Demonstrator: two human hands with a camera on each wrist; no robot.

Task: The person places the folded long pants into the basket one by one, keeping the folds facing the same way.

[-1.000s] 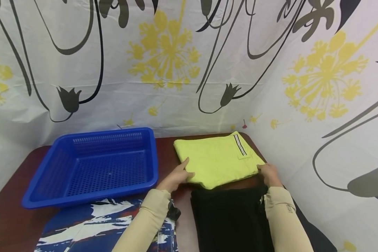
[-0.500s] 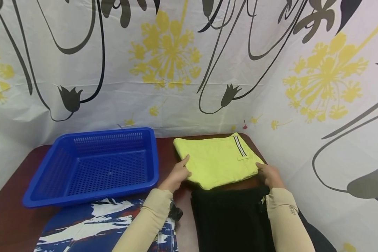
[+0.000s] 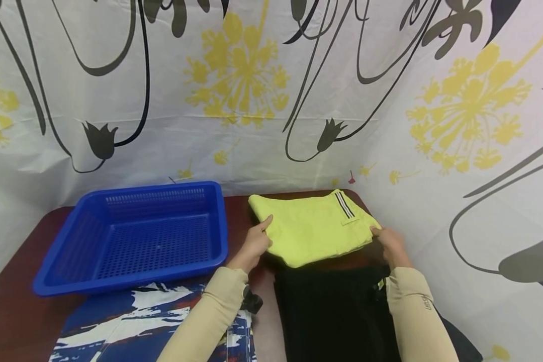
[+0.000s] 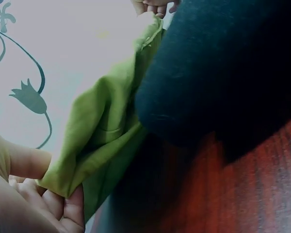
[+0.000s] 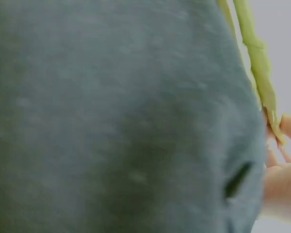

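Note:
A folded yellow-green garment (image 3: 317, 226) with a black-and-white striped strip lies at the back right in the head view. My left hand (image 3: 253, 244) pinches its left front part, and in the left wrist view the thumb and fingers squeeze a fold of the cloth (image 4: 94, 131). At the opposite corner my right hand (image 3: 391, 245) pinches the cloth between thumb and fingers, partly seen in the right wrist view. The garment's front edge looks slightly raised above the table. Dark fabric (image 5: 121, 116) fills most of the right wrist view.
A blue perforated plastic basket (image 3: 158, 246) stands on the left of the dark red table (image 3: 9, 322). In front of it lies a blue, white and red patterned cloth (image 3: 131, 327). A folded black garment (image 3: 335, 311) lies between my forearms. Patterned curtains (image 3: 253, 151) enclose the back and right.
The garment's near edge has risen slightly and shifted away from the black garment, with both hands holding it. The basket and other cloths stay put.

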